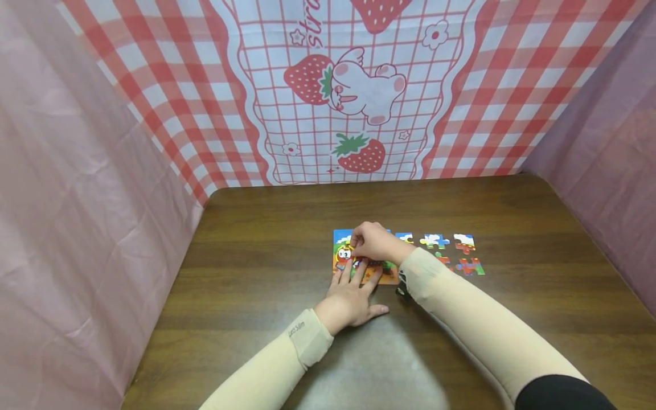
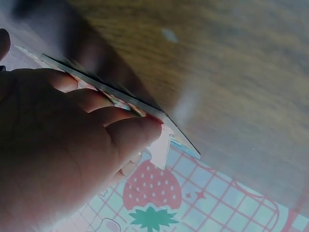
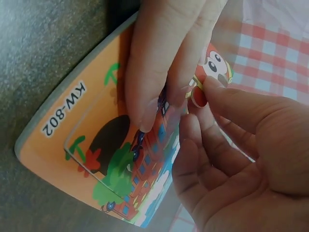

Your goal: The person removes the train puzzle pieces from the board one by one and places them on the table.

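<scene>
A jigsaw puzzle board [image 1: 386,278] with an orange lower border and a blue top lies on the table. Across its lower part rests my left hand [image 1: 348,302], fingers spread and straight, thumb off to the right. My right hand [image 1: 376,242] is over the board's upper middle, its thumb and fingers pinching a puzzle piece [image 3: 218,62] that shows a red cartoon face. Seen from the left wrist, a pale piece edge [image 2: 160,151] stands up from the board beside the fingers. Both hands cover much of the picture.
Several loose puzzle pieces [image 1: 434,241] lie to the right of the board, some partly behind the right forearm. The brown wooden table [image 1: 256,256] meets a strawberry-print cloth [image 1: 359,114] at its back edge. Pink curtains [image 1: 92,199] hang at both sides.
</scene>
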Motion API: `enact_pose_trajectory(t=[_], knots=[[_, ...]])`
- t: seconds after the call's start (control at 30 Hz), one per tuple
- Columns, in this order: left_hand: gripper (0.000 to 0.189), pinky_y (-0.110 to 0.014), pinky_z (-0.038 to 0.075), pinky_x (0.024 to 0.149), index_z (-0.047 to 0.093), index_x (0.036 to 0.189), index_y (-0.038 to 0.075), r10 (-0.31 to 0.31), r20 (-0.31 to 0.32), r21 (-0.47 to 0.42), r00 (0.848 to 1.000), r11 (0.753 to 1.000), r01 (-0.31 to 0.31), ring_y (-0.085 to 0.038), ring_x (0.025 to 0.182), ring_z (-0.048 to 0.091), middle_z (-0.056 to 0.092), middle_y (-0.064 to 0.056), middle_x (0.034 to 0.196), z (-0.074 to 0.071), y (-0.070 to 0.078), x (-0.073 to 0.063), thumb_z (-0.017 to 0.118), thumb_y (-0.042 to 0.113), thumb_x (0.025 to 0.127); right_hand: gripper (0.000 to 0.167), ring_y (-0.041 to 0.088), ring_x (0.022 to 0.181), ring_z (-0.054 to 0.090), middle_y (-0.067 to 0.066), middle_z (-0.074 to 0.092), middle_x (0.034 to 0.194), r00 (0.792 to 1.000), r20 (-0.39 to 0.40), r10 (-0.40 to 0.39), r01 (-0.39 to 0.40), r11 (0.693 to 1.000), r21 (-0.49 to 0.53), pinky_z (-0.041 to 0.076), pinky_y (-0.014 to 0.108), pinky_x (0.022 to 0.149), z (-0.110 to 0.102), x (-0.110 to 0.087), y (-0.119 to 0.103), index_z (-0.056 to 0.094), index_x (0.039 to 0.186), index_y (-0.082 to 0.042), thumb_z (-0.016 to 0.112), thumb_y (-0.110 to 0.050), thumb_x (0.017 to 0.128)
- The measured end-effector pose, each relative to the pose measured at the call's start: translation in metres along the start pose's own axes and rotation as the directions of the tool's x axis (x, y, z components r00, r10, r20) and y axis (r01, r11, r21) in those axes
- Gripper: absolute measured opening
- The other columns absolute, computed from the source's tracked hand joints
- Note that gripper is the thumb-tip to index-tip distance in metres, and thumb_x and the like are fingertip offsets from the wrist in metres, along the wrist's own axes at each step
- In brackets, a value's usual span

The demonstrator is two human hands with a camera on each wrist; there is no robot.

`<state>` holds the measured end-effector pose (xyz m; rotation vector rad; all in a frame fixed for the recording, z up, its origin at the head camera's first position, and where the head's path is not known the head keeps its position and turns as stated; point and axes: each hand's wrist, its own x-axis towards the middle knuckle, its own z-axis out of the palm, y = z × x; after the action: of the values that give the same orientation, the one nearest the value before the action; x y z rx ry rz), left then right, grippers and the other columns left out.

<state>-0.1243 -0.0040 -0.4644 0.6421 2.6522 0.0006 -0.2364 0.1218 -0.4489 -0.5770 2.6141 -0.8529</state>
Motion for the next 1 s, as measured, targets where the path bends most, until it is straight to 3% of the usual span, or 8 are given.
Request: enact_pose_trajectory(t=[0.3, 0.53, 0.73, 1.0], knots=[[0.082, -0.051, 0.011, 0.120, 0.008, 0.164, 0.038, -0.004, 0.002, 0.015, 1.000, 1.000, 0.004, -0.031, 0.153, -0.004, 0.001, -0.001, 0.170, 0.001, 0.000, 0.001, 0.035, 0.076, 0.097, 0.010, 0.014, 0.070, 0.063, -0.002, 0.068, 0.077, 0.999, -0.007, -0.048, 0.048, 0.997, 0.060, 0.053, 0.033, 0.070, 0.000, -0.003, 0.005, 0.070, 0.086, -0.009, 0.079, -0.007, 0.090], [0.083, -0.050, 0.010, 0.120, 0.007, 0.164, 0.038, -0.006, 0.027, 0.011, 1.000, 1.000, 0.006, -0.031, 0.153, -0.006, -0.001, -0.001, 0.170, -0.001, 0.000, 0.002, 0.035, 0.076, 0.096, 0.009, 0.015, 0.072, 0.062, 0.000, 0.067, 0.080, 1.000, -0.004, -0.014, 0.015, 0.999, 0.044, 0.053, 0.033, 0.070, 0.002, -0.002, 0.004, 0.069, 0.088, -0.009, 0.076, -0.009, 0.093], [0.083, -0.050, 0.011, 0.120, 0.008, 0.164, 0.039, -0.005, 0.007, 0.012, 1.000, 1.000, 0.005, -0.031, 0.154, -0.002, 0.001, 0.000, 0.170, -0.001, 0.001, 0.002, 0.035, 0.076, 0.096, 0.005, 0.017, 0.071, 0.061, 0.003, 0.065, 0.082, 0.999, -0.027, 0.023, -0.022, 0.999, 0.036, 0.052, 0.032, 0.067, 0.001, 0.000, 0.005, 0.067, 0.094, -0.007, 0.072, -0.009, 0.095], [0.082, -0.051, 0.011, 0.120, 0.008, 0.164, 0.039, -0.006, 0.023, 0.005, 1.000, 1.000, 0.006, -0.031, 0.153, -0.004, 0.000, -0.002, 0.170, -0.003, 0.000, 0.001, 0.034, 0.077, 0.096, 0.006, 0.017, 0.073, 0.061, 0.002, 0.066, 0.082, 0.998, -0.056, 0.014, -0.010, 0.998, 0.069, 0.052, 0.033, 0.067, -0.009, -0.005, 0.004, 0.069, 0.097, -0.008, 0.074, -0.012, 0.096]])
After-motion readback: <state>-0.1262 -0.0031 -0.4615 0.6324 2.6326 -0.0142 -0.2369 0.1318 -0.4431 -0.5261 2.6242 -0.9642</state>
